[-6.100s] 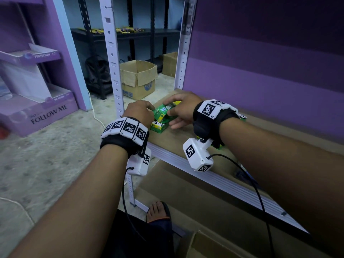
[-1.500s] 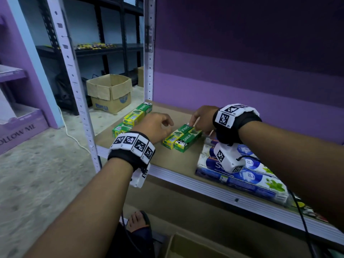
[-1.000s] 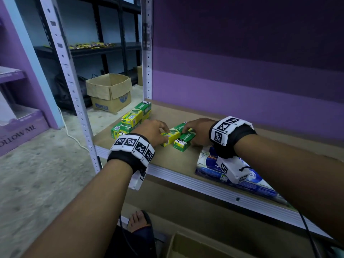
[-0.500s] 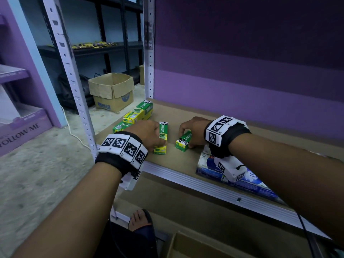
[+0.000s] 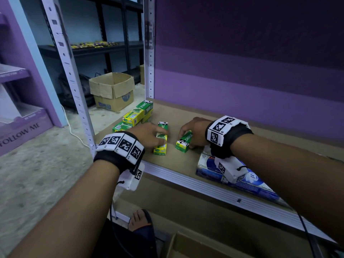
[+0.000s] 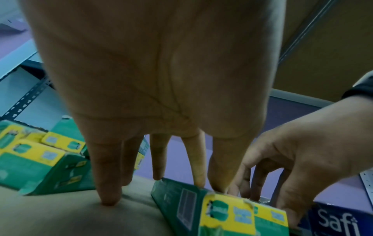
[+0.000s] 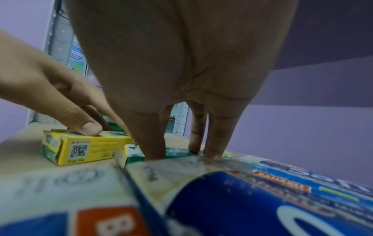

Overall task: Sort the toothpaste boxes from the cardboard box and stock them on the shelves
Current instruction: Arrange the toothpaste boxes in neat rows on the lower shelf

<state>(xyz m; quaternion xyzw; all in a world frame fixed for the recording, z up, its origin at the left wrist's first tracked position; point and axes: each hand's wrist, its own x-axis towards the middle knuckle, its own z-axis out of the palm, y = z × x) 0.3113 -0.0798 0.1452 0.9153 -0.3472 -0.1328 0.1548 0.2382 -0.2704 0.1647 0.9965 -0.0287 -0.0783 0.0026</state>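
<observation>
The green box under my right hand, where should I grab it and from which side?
Take the green box across its two long sides near the middle, coming from above. It lies flat on the shelf, free on its left, but the blue boxes crowd its right, so a top pinch likely suits best.

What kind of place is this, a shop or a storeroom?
Probably a shop's stockroom or back area. Metal racks stand on a bare concrete floor, an open carton sits on it, and toothpaste boxes lie on a shelf being stocked.
</observation>
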